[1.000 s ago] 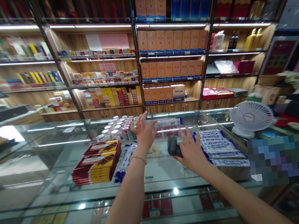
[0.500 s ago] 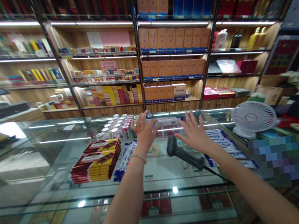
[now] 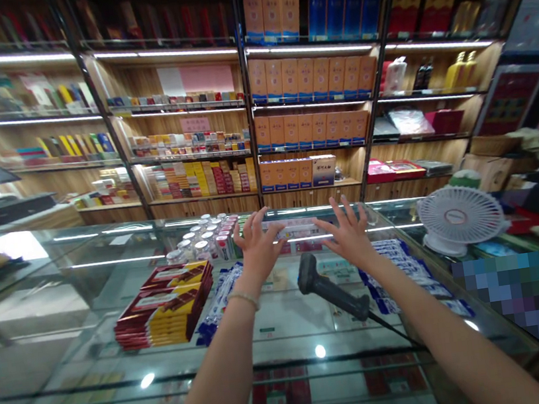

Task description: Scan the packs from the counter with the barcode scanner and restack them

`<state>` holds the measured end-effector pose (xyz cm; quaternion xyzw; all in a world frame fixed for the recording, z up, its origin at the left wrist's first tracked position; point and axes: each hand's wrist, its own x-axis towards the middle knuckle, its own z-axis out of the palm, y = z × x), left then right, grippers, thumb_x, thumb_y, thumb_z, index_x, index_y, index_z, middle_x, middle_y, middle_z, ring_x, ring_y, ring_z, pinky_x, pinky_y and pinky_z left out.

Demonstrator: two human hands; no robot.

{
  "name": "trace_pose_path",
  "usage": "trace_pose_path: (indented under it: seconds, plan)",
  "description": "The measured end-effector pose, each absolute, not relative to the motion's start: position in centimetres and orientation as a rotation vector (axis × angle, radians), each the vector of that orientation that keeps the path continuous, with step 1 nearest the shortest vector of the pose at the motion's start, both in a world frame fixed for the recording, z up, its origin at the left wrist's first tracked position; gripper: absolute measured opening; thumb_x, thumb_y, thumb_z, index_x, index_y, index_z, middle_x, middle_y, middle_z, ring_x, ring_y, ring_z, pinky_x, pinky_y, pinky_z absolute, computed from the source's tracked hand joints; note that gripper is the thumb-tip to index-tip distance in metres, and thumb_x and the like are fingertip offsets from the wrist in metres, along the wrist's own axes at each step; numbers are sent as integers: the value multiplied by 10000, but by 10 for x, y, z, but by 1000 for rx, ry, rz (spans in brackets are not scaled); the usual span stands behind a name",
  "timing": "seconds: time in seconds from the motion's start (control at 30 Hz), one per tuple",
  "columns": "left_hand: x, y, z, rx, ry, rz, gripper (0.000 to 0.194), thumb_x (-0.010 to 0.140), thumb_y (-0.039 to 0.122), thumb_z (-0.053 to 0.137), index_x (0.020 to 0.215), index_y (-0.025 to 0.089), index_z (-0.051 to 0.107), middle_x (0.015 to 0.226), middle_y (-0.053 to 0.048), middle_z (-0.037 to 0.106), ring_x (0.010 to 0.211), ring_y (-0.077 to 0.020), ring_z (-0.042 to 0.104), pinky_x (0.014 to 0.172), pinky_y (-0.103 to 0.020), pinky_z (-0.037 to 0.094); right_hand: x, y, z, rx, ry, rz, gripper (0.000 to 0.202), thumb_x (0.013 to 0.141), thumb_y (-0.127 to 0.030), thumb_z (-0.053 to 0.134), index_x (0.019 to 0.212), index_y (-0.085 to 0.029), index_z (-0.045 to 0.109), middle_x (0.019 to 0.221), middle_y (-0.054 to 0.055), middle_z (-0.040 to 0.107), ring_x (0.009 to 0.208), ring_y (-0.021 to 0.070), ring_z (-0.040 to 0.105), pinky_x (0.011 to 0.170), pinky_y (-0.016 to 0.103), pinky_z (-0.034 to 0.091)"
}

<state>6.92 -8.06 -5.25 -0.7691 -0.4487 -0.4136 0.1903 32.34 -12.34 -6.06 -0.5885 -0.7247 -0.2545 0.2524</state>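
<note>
My left hand (image 3: 257, 247) reaches over the glass counter (image 3: 278, 314), fingers spread and a beaded bracelet on the wrist. Opposite it, my right hand (image 3: 349, 234) also has its fingers apart. Between them, toward the far edge, lies a row of small pale packs (image 3: 296, 230); the fingertips are at its two ends, and I cannot tell whether they touch it. A dark handheld barcode scanner (image 3: 332, 290) lies nearer me with its cable running right. Blue-and-white packets lie beside both wrists, a left group (image 3: 220, 299) and a right group (image 3: 404, 270).
Stacked chocolate bar packs (image 3: 166, 305) stand on the left. Behind them are several white-lidded jars (image 3: 200, 245). A white fan (image 3: 459, 215) stands on the right, near a pixelated patch. Shelves beyond the counter carry orange boxes (image 3: 290, 79) and cigarette packs (image 3: 203, 178).
The view has shifted slightly, with the counter items lower in it. My right hand's fingers have come closer to the row of packs. Both hands stay spread.
</note>
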Motion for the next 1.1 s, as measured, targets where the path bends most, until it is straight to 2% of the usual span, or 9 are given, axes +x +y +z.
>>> trace_pose_path:
  seconds: [0.13,0.23,0.3,0.4,0.57,0.7,0.93,1.1]
  plan:
    - [71,-83,-51,-2193,-1229,-1135,243,846,384,751,1089,362,743,1579,-58,454,1454,-354,368,1212,-640,100,326,-126,-59,-1571,-1919,-705,361,981,-405,585,1336,-394,656,1688,27,303,1573,338,128,1217,612,50]
    - [73,-84,-50,-2211,-1215,-1133,172,874,423,720,1029,362,758,1586,-44,453,1460,-338,362,1207,-638,101,327,-128,-56,-1550,-1902,-678,275,1007,-374,537,1193,-379,739,1664,-5,357,1569,318,151,1218,601,47]
    - [74,-84,-50,-2225,-1212,-1126,128,889,438,700,949,347,766,1585,-28,459,1460,-332,360,1203,-637,103,326,-128,-55,-1540,-1885,-643,269,1018,-373,516,1098,-363,772,1653,-18,378,1562,313,173,1215,603,57]
    - [76,-87,-48,-2249,-1205,-1094,159,900,441,683,851,311,760,1574,-11,478,1454,-333,357,1201,-641,95,327,-126,-58,-1502,-1845,-596,274,1016,-378,520,986,-327,788,1629,-15,421,1546,322,208,1202,617,93]
    - [78,-93,-41,-2266,-1253,-1121,172,869,448,728,831,282,750,1544,-26,506,1441,-353,359,1200,-659,113,331,-120,-67,-1405,-1758,-510,263,995,-369,551,883,-294,777,1594,16,472,1520,334,255,1172,661,125]
    - [77,-89,-38,-2242,-1318,-1248,200,833,456,769,810,259,746,1509,-66,516,1433,-359,359,1219,-646,143,335,-116,-68,-1377,-1618,-363,314,967,-469,572,806,-268,751,1550,45,522,1486,335,314,1154,675,154]
    - [73,-78,-41,-2286,-1312,-1309,166,886,395,713,838,245,766,1480,-86,509,1435,-325,348,1220,-595,236,344,-109,-68,-1376,-1449,-43,452,889,-668,569,830,-254,742,1517,89,550,1427,349,391,1130,648,255]
    - [75,-82,-42,-2270,-1318,-1271,168,895,379,698,808,251,763,1456,-73,539,1415,-324,349,1222,-621,198,348,-106,-74,-1352,-1382,115,463,848,-690,590,860,-256,750,1502,101,560,1441,352,372,1152,646,249]
